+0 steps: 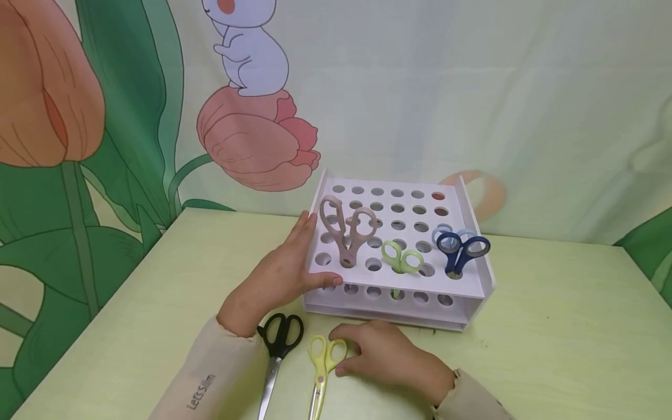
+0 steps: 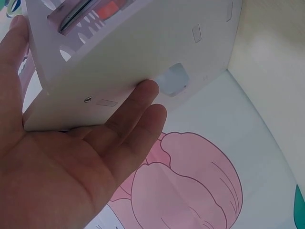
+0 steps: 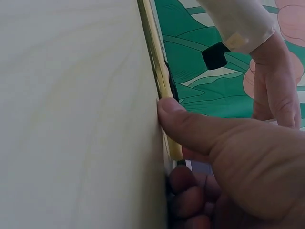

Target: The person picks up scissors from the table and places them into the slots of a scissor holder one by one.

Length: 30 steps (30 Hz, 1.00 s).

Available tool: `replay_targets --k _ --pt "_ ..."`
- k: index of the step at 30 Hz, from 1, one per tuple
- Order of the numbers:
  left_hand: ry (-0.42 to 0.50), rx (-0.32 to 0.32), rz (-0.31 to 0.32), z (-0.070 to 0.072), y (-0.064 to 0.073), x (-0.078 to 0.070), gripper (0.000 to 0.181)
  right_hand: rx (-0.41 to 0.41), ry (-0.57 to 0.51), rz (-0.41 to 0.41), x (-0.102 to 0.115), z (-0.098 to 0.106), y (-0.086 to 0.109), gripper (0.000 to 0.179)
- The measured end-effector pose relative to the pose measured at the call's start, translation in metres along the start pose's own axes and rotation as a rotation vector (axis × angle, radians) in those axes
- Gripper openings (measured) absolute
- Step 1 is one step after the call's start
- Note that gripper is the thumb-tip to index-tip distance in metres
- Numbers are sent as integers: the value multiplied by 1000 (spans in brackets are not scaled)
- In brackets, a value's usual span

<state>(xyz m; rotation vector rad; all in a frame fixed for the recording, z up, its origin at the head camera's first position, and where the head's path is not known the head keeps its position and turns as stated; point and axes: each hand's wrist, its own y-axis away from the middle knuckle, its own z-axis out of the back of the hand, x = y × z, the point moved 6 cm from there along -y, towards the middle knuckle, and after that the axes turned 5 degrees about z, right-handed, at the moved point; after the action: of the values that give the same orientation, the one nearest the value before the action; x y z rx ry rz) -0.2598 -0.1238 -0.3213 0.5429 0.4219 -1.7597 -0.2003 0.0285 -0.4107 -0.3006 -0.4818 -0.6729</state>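
Note:
A white rack (image 1: 391,284) with rows of round holes stands on the table. My left hand (image 1: 280,268) rests against its left side wall, fingers fairly straight, with the thumb on its front edge. In the left wrist view, fingertips (image 2: 148,90) lie along the white side panel (image 2: 128,71). My right hand (image 1: 385,353) has its thumb and index finger around the right handle loop of yellow scissors (image 1: 320,370). Seen edge-on in the right wrist view, the yellow handle (image 3: 164,86) is at the thumb (image 3: 178,117). Black-handled scissors (image 1: 282,335) lie left of the yellow pair.
Standing in the rack, handles up, are mauve scissors (image 1: 349,248), small green scissors (image 1: 401,259), dark blue scissors (image 1: 458,255) and a light blue pair (image 1: 442,231) behind them. A printed curtain (image 1: 399,87) hangs behind the pale green table (image 1: 567,326).

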Motion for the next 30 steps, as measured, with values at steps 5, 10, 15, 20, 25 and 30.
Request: replay_targets --k 5,10,15,20,25,30 --pt "13 7 6 -1 0 2 123 44 -56 30 -1 0 2 31" --pt "14 3 -3 -2 0 4 124 110 -310 92 1 5 7 30" --pt "13 6 14 -2 1 6 124 96 -513 85 3 15 9 27" --pt "12 2 12 -2 0 4 122 90 -749 39 7 27 10 27" --pt "13 3 7 -2 0 2 122 52 -837 30 10 38 11 25" --pt "15 3 -4 -1 -1 1 123 8 -825 34 11 46 12 21"
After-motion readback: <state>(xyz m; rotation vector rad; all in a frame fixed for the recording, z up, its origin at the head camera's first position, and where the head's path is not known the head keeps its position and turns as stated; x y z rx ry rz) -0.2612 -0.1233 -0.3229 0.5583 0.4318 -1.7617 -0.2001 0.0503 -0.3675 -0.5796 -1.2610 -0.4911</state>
